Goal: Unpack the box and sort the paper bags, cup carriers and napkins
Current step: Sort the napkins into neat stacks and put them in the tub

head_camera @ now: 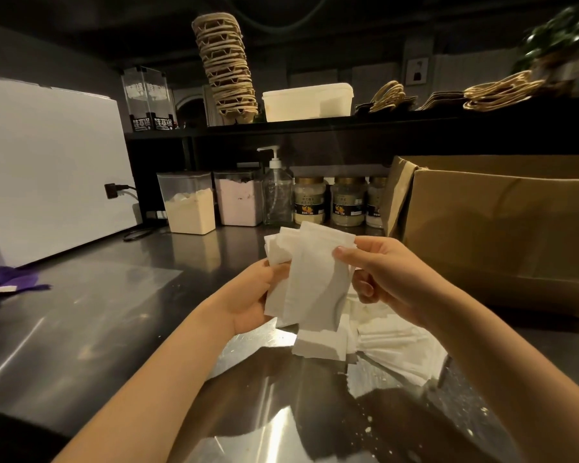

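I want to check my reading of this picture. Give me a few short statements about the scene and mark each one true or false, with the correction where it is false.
1. The left hand and the right hand both hold a bunch of white napkins. True.
2. The stack of cup carriers lies on the counter. False: it stands on the shelf, left of the white tub.
3. The cardboard box sits on the right of the counter. True.
4. The pump bottle stands on the shelf. False: it stands on the counter, beside the jars.
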### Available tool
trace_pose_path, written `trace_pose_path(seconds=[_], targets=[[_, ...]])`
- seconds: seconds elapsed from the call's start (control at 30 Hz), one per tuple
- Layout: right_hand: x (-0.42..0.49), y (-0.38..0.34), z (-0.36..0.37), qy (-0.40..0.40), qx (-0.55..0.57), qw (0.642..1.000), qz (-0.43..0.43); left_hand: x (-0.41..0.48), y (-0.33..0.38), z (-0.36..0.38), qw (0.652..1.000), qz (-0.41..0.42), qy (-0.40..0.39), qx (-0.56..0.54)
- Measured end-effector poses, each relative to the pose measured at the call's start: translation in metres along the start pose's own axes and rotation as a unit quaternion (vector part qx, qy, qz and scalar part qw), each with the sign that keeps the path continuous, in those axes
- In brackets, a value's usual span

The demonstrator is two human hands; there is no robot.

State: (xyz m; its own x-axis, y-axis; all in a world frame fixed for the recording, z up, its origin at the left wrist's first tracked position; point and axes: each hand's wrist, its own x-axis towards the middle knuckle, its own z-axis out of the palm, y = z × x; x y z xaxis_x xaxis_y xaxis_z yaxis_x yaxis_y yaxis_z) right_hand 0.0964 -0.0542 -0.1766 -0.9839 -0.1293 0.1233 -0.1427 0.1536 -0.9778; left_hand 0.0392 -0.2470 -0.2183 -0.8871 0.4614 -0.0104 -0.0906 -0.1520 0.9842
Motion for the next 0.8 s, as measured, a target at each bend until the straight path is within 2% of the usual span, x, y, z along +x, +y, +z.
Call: trace_pose_path(seconds=[0.2,0.6,0.8], targets=[[0.0031,0.0048,0.0021,0.016,0.015,0.999,0.025,-0.0045,0.0019,0.0030,0.999,-0.005,-0.039,-0.012],[0.0037,0.0071,0.0080,0.019,0.020,0.999,0.029,-0.0038,0.0011,0.0042,0.998,-0.053,-0.019,-0.030],[0.0065,0.0097,0.0088,0.058,-0.019,0.998,0.012,-0.0027,0.0009,0.0056,0.998,-0.050,-0.028,-0.017]])
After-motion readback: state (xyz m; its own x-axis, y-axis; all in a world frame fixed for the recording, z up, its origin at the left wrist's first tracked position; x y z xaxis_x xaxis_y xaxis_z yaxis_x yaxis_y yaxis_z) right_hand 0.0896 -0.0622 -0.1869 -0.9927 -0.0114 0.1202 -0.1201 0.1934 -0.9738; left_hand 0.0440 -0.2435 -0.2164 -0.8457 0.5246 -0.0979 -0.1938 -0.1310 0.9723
